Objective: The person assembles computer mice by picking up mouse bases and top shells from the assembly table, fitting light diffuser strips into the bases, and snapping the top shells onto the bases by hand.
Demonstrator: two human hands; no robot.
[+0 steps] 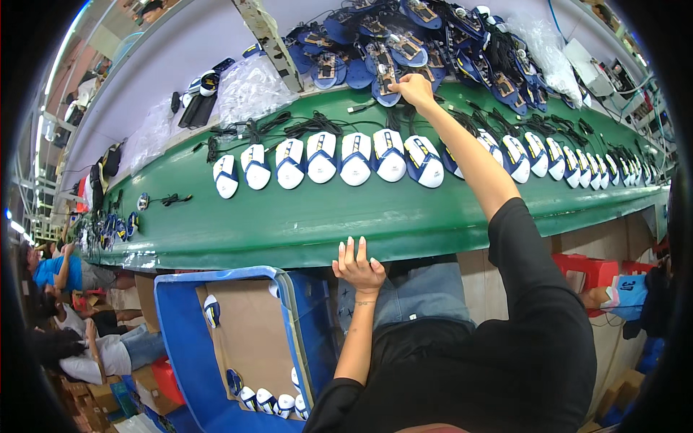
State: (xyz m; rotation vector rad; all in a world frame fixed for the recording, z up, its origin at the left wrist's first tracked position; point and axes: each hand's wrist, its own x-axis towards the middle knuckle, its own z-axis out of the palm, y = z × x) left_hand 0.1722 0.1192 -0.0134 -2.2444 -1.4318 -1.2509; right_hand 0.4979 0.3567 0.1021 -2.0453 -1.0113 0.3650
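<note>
My right hand (415, 90) stretches over the green table to the front of a pile of opened computer mice. Its fingers are closed at the edge of a blue mouse base (384, 92) with a bare circuit board on it; thumb and fingertips are partly hidden. Just below hangs a black cable. My left hand (359, 268) is open beside the table's near edge, fingers spread and pointing up, holding nothing. Between my hands runs a row of white and blue mice (355, 159), their black cables (315, 127) bunched behind them.
A blue bin (167, 317) with cardboard and several mice stands below the table, left of my left hand. Piled mouse bases (328, 68) and clear plastic bags (254, 90) lie along the back. A metal post (268, 43) rises there. Other people sit at far left.
</note>
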